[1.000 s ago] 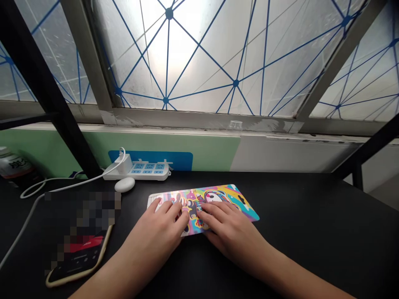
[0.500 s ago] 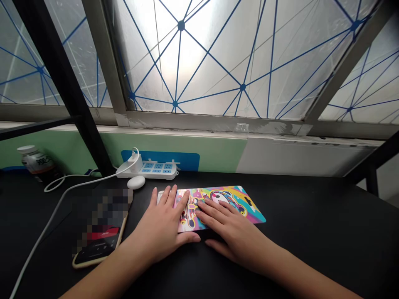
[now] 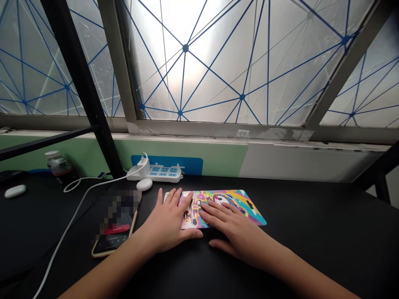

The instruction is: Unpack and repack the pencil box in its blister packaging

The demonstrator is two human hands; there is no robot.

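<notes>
Okay, going past the phone (image 3: 114,241), the left hand (image 3: 168,222) is spread over the left end of a colorful pack (image 3: 201,197), with the right hand (image 3: 235,228), not touching the left, laid loosely across the middle. Pack's already flat on the black desk (image 3: 311,232) and looks whole to me, hands just aren't off it yet.

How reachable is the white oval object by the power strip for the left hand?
Likely yes: the left hand rests spread on the colorful flat item, its fingertips near the white oval object, with only black tabletop visible between them.
</notes>
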